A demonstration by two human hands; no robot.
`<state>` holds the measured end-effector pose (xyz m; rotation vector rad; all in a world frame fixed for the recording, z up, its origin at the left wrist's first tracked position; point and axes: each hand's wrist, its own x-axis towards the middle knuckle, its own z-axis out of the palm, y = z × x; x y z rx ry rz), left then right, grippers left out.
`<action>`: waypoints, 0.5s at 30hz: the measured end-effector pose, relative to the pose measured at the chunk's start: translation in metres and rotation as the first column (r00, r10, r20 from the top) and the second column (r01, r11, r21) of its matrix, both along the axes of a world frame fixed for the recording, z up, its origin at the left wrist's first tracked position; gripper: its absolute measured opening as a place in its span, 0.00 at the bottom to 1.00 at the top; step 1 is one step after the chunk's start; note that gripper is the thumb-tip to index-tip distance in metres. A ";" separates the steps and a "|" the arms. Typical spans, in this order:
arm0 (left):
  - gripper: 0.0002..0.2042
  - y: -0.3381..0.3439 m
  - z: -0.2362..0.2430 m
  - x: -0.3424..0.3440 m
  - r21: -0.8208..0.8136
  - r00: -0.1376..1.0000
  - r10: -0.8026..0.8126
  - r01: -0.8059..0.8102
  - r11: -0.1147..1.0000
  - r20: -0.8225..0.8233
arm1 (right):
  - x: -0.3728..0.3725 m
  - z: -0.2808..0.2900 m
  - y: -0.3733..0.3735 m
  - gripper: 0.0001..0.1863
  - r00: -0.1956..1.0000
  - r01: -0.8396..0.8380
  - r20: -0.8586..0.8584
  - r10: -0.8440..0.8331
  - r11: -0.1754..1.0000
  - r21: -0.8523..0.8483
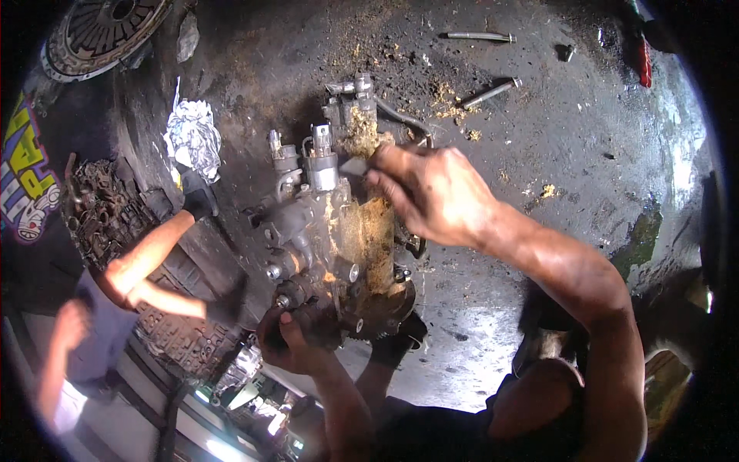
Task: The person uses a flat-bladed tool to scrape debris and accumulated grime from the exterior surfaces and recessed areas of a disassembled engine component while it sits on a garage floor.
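Observation:
A dirty metal pump assembly (312, 231) with fittings and orange-brown crust stands upright in the middle. My right hand (427, 192) pinches a small flat metal scraper (354, 166) against its upper part, beside a patch of pale, crumbly grime (360, 127). My left hand (296, 343) is wrapped round the dark lower left end of the assembly, thumb on top. A dark hose (396, 114) runs from the top right of the assembly, partly hidden behind my right hand.
Bolts (489, 94) and debris lie on the grimy bench (554, 154). A round clutch-like part (108, 27) and crumpled white material (192, 135) are at upper left. At left, co-workers' arms (154, 254) reach around a greasy engine block (112, 208). A red object (643, 65) is at upper right.

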<state>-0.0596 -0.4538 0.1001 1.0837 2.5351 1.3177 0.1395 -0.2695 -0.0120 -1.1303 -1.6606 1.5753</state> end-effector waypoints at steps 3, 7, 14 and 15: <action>0.15 0.011 -0.002 0.005 0.003 0.995 0.001 -0.001 1.000 -0.095 | -0.007 -0.004 -0.015 0.09 1.000 -0.011 -0.023 0.015 0.989 0.149; 0.15 0.006 -0.003 0.001 -0.052 0.981 -0.053 0.044 0.998 -0.186 | -0.004 -0.018 -0.029 0.08 0.986 -0.150 -0.040 0.162 0.966 0.210; 0.14 0.016 -0.003 0.013 0.037 0.998 -0.013 0.015 0.999 -0.059 | -0.010 -0.039 -0.034 0.07 0.983 -0.046 -0.154 0.098 0.950 0.310; 0.14 0.021 -0.001 0.021 0.056 1.000 -0.006 0.006 0.998 0.004 | -0.012 -0.044 -0.039 0.06 0.979 0.083 -0.203 0.018 0.875 0.476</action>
